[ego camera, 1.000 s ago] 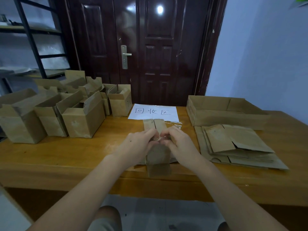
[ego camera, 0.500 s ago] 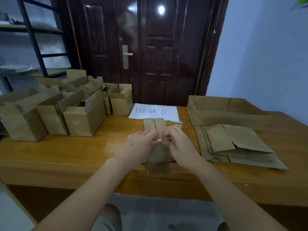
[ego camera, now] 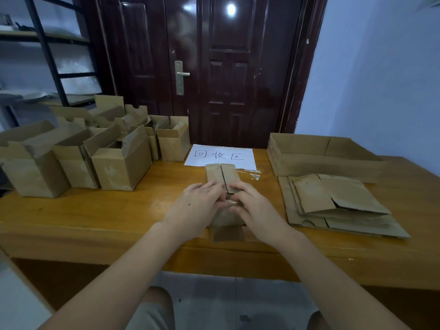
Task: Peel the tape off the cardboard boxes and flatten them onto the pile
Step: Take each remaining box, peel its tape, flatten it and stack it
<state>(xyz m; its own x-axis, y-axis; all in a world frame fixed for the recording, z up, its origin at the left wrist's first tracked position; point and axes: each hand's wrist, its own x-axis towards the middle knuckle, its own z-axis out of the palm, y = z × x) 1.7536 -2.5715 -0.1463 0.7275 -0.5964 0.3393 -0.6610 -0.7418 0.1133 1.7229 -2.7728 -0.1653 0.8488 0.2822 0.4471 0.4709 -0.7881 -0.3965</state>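
A small brown cardboard box [ego camera: 222, 176] lies in the middle of the wooden table [ego camera: 95, 210], its far flaps spread open and a near flap hanging over the front edge. My left hand [ego camera: 195, 207] grips the box from the left, fingers over its top. My right hand [ego camera: 256, 209] sits against it from the right and pinches a strip of shiny clear tape [ego camera: 229, 203] on the box between my thumbs. The box's middle is hidden under my hands. A pile of flattened boxes [ego camera: 333, 206] lies to the right.
Several open upright boxes [ego camera: 119, 167] crowd the table's left side. A white paper sign [ego camera: 221, 156] lies behind the box, with peeled tape scraps [ego camera: 254, 175] beside it. A low cardboard tray [ego camera: 309, 163] stands behind the pile. Beyond are a dark door and a metal shelf [ego camera: 47, 55].
My fingertips, pinched together on top of the box, have shifted slightly apart and toward me, and shiny tape now shows between my thumbs. The box stays in place.
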